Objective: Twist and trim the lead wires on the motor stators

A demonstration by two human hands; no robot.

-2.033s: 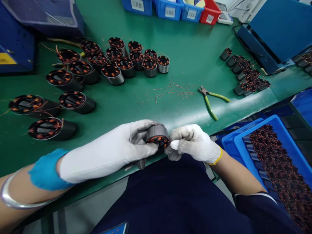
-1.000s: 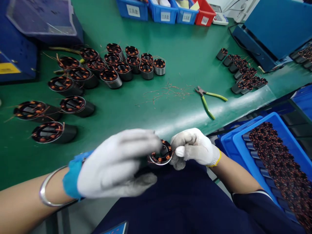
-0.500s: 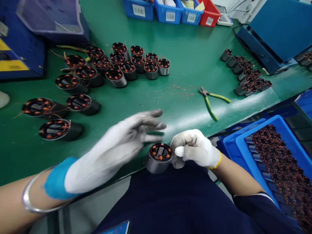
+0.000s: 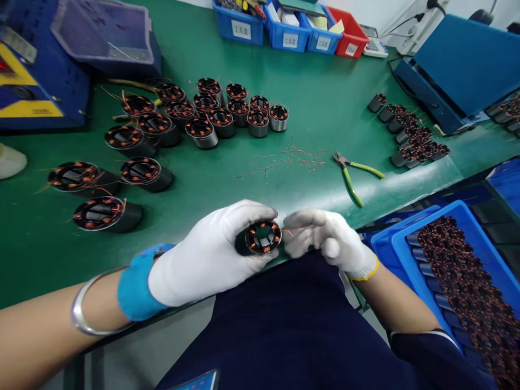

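My left hand (image 4: pixel 215 252), in a white glove, is closed around a motor stator (image 4: pixel 248 234) near the table's front edge. The stator's open end, with its ring of copper windings, is turned up toward me, and green shows through the bore. A thin copper lead wire (image 4: pixel 289 231) sticks out from its right side. Beside it is my right hand (image 4: pixel 325 238), also gloved and slightly blurred, with the thumb apart from the loosely bent fingers. The wire's end reaches those fingertips; whether they touch it I cannot tell.
Several wound stators (image 4: pixel 203 132) stand at the left of the green table (image 4: pixel 211 189). Wire scraps (image 4: pixel 292 160) lie beside green-handled cutters (image 4: pixel 347 176). More stators fill a blue crate (image 4: pixel 400 254) at right. Small bins (image 4: pixel 288 40) and a blue machine (image 4: pixel 459 70) stand behind.
My left hand let go of the stator, swung clear while my right hand held it by the wire side, then closed around it again. My right hand's thumb has come away from its fingers.
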